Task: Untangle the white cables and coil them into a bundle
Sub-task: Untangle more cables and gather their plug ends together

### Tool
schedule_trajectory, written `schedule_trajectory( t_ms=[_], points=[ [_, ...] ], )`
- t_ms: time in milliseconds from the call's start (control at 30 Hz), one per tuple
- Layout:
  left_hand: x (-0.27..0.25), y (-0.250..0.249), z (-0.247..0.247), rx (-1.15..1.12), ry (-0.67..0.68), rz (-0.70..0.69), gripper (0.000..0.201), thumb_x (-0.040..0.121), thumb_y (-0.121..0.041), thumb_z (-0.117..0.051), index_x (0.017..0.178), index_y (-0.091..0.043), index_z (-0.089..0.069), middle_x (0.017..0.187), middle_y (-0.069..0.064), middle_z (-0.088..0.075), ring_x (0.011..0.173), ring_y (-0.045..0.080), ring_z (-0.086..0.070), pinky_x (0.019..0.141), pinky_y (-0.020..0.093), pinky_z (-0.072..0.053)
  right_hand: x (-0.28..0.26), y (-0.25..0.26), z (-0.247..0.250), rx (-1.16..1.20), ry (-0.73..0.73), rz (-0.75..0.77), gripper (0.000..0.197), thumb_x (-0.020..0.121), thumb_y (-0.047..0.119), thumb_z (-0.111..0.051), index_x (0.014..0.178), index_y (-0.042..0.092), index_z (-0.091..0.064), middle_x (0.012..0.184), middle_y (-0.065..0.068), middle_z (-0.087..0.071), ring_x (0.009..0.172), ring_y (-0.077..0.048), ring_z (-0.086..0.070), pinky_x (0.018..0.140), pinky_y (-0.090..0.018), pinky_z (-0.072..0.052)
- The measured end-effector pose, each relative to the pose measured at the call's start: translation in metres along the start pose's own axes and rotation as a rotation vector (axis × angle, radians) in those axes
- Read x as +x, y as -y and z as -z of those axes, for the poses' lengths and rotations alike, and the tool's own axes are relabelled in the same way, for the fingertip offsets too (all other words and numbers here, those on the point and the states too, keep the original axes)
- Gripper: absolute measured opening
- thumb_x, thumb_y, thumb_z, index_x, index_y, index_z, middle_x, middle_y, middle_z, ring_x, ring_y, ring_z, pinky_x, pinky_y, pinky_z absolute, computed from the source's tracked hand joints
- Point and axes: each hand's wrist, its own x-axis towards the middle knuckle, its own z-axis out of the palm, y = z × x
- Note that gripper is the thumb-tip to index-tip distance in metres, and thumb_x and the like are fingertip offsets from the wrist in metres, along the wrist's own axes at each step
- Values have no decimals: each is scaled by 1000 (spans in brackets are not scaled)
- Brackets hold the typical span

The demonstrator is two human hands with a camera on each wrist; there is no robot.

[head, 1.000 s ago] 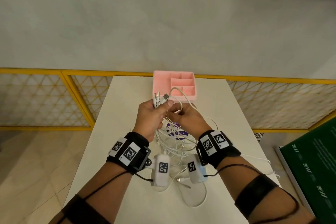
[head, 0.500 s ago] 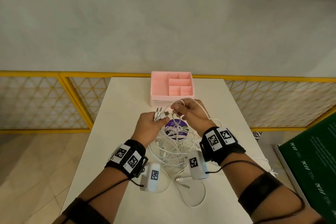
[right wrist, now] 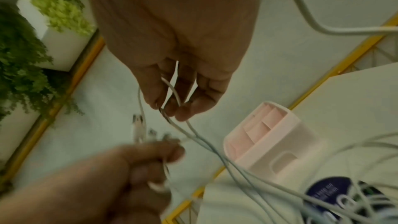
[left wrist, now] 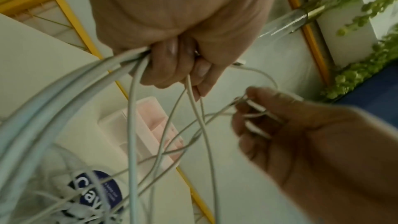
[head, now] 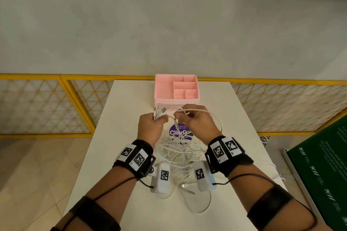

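Left hand (head: 149,127): fingers (left wrist: 172,67) curled tight round several white cables (head: 176,154), plug ends sticking out above. Right hand (head: 199,122): fingertips (right wrist: 172,110) together, pinching one cable strand.

Two hands are in view: one left hand (head: 150,127) and one right hand (head: 199,122). Each wrist carries one black band, so two bands, and one white camera pod hangs under each wrist, two pods in all. One table (head: 131,99) stands there, with one pink organiser tray (head: 176,88) on it; the tray shows five compartments. One round purple sticker (head: 181,133) lies on the tabletop. The white cables (head: 178,154) form one tangled heap, and their exact number cannot be told. About four plug ends (head: 158,111) stick out of the left fist. One more loose plug (head: 185,185) lies on the table near the person.
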Motion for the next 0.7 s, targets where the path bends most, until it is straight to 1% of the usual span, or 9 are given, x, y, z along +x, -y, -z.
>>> schedule_trajectory(
  t_ms=[67, 133, 233, 333, 400, 467, 533, 600, 700],
  points=[
    [-2, 6, 0, 61, 7, -29, 32, 85, -15, -75, 61, -6, -55, 54, 1, -41, 52, 18, -33, 54, 27, -31, 5, 13, 7, 113, 30, 31, 9, 93, 7, -64, 88, 2, -69, 76, -6, -72, 67, -19, -68, 63, -31, -53],
    [-3, 10, -3, 124, 31, -58, 38, 86, -15, -74, 60, -2, -50, 51, -2, -36, 51, 16, -30, 53, 26, -29, 9, 28, 13, 164, 70, 63, 11, 95, 4, -60, 89, -3, -66, 76, -10, -70, 68, -24, -68, 63, -33, -55],
    [-5, 3, -10, 175, 74, -117, 43, 87, -15, -73, 56, -10, -45, 48, -6, -33, 47, 12, -27, 47, 24, -26, 12, 47, 14, 109, 108, 91, 11, 97, 8, -58, 90, 2, -65, 75, -8, -68, 62, -24, -66, 55, -32, -50],
    [-4, -4, -13, 136, 98, -162, 48, 88, -16, -74, 51, -16, -44, 42, -13, -34, 42, 5, -26, 42, 15, -25, 16, 54, 12, 66, 130, 12, 13, 101, 15, -49, 96, 7, -58, 82, -17, -71, 58, -30, -65, 48, -30, -45],
    [-5, -3, -12, 151, 107, -222, 34, 88, -15, -74, 58, -15, -56, 48, -11, -48, 48, 5, -37, 46, 15, -31, 18, 53, 13, 108, 132, -55, 14, 103, 16, -44, 95, 9, -54, 78, -19, -71, 57, -32, -64, 48, -30, -46],
    [-7, -4, -8, 130, 114, -283, 14, 88, -11, -71, 75, -12, -66, 63, -3, -62, 58, 6, -50, 52, 14, -38, 19, 49, 13, 173, 112, -85, 17, 103, 15, -42, 93, 9, -54, 69, -16, -67, 51, -28, -59, 49, -30, -45],
    [-11, -5, -4, 19, 161, -300, 14, 91, -9, -68, 79, -15, -68, 61, -10, -62, 55, 2, -52, 53, 13, -40, 19, 46, 11, 259, 77, -107, 20, 104, 16, -42, 91, 8, -55, 62, -11, -61, 46, -24, -50, 49, -30, -38],
    [-17, -3, -2, -83, 264, -255, 13, 93, -6, -66, 84, -15, -69, 54, -17, -57, 49, -3, -48, 48, 10, -37, 18, 47, 10, 416, 65, -145, 21, 104, 19, -44, 90, 8, -55, 59, -9, -55, 46, -22, -42, 50, -30, -31],
    [-21, 7, -2, -35, 354, -212, 5, 92, -6, -68, 93, -7, -73, 55, -17, -58, 48, -3, -47, 51, 10, -38, 18, 63, 15, 700, 82, -156, 20, 102, 23, -46, 89, 10, -53, 59, -7, -46, 50, -19, -37, 50, -31, -27]
  ],
)
